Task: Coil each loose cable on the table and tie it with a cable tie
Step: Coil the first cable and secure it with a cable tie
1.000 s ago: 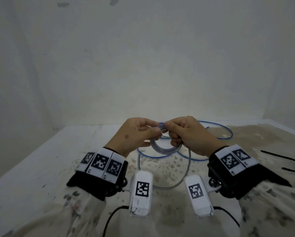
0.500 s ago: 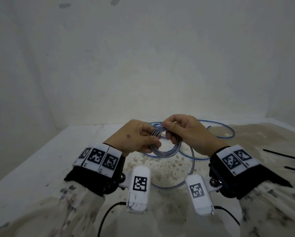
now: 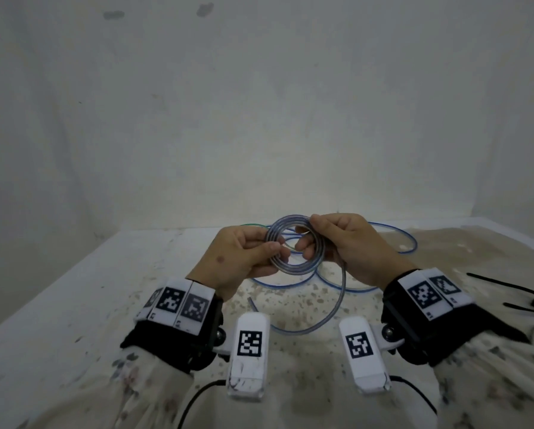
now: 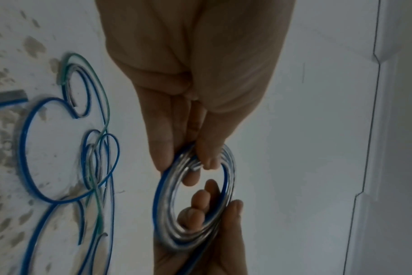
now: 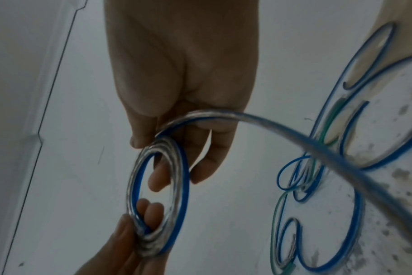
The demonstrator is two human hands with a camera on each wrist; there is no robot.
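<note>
Holding the coil upright between both hands.
Your left hand is pinching its left rim, your right hand is gripping its right rim; the tail is hanging nearer your right fingers.

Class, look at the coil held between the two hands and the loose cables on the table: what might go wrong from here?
1. The coil is only pinched by the left hand and right hand, with no tie on it; a slip could let the loops spring apart.
2. Its free tail hangs to the table near the loose blue cables, so it may snag them.
3. The cable ties lie to the right; reaching there leaves one hand holding.
</note>
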